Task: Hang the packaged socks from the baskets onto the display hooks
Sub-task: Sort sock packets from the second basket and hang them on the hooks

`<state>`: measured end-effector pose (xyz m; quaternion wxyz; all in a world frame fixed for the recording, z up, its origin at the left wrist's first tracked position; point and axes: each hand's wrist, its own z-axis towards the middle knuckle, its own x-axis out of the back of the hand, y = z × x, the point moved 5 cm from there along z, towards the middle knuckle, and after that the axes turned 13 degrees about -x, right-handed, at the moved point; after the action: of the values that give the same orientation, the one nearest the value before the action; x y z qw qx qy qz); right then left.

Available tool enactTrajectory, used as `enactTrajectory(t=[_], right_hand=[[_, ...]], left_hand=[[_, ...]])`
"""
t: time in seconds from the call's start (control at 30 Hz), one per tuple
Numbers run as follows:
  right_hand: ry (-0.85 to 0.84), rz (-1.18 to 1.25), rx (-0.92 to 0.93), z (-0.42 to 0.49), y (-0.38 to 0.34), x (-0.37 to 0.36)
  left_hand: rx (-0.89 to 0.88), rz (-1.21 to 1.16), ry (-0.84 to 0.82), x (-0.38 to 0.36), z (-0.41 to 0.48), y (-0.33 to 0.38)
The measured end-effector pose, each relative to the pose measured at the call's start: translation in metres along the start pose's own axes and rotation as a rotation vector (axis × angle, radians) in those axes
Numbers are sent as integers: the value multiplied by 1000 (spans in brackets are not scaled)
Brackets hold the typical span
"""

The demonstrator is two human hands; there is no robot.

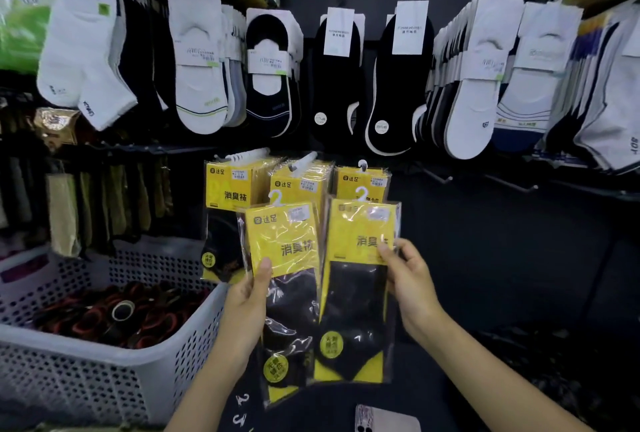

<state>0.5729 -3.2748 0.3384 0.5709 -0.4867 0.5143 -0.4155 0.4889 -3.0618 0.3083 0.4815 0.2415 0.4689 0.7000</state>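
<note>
My left hand [247, 296] grips a yellow-and-black sock packet [285, 248] by its left edge, its white hanger hook pointing up. Beside it, my right hand [407, 279] pinches a second, matching packet [360, 279] at its right edge. Both packets are held upright in front of the lower display row. Behind them, three bunches of the same yellow packets [232, 185] hang on display hooks [304, 159]. Bare hooks [440, 177] stick out to the right of these bunches.
A grey perforated basket [194, 324] at lower left holds dark socks with red trim. White and black ankle socks [341, 85] hang along the upper row. Brown and olive socks [100, 206] hang at left. A phone [384, 419] lies near the bottom edge.
</note>
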Motion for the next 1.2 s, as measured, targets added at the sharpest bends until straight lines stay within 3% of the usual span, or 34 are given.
enactTrajectory(t=[0.17, 0.37, 0.5, 0.83, 0.97, 1.2], right_hand=[[129, 4, 45, 24, -30, 21], [119, -199, 74, 51, -47, 8], [153, -194, 54, 68, -43, 5], [367, 2, -254, 126, -3, 15], [447, 49, -267, 109, 9, 22], [-173, -132, -161, 26, 13, -37]], left_hand=[[-56, 57, 64, 18, 7, 6], [-63, 88, 126, 26, 10, 6], [-49, 107, 126, 28, 13, 0], [-57, 89, 93, 24, 17, -6], [-50, 68, 79, 17, 16, -4], [-26, 12, -20, -8, 7, -9]])
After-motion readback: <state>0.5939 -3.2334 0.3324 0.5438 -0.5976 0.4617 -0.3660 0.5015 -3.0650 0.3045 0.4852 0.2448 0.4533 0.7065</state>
